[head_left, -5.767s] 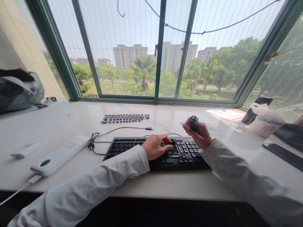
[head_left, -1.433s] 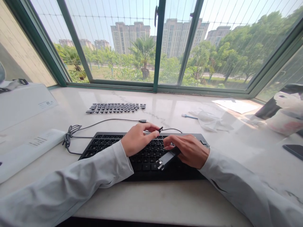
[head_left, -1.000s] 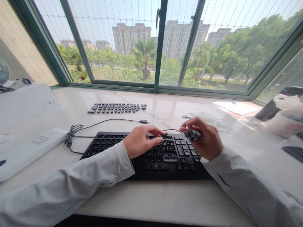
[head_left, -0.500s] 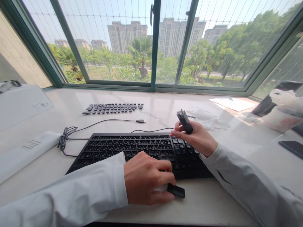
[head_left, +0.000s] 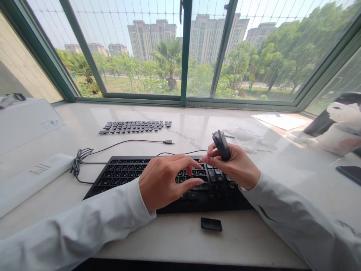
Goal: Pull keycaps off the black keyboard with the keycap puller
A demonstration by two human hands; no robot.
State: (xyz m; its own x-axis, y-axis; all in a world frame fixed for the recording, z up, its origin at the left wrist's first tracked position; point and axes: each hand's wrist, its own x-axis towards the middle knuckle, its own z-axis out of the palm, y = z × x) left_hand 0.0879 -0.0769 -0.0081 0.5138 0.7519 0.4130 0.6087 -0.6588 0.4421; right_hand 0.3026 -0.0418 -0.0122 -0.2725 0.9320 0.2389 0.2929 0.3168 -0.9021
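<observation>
A black keyboard lies on the white marble counter in front of me. My left hand hovers over its middle keys, fingers spread and holding nothing. My right hand is raised over the keyboard's right end and grips a small dark keycap puller tool upright. One loose black keycap lies on the counter just in front of the keyboard. A set of several loose black keycaps is laid out in rows farther back.
The keyboard's cable coils at the left, its USB plug lying free. A long white box and a larger white box sit left. Paper, a plastic wrapper, a bag and a phone are right.
My left hand set a black keycap down on the counter in front of the keyboard, let go, and moved back over the keys. The right hand keeps the tool raised.
</observation>
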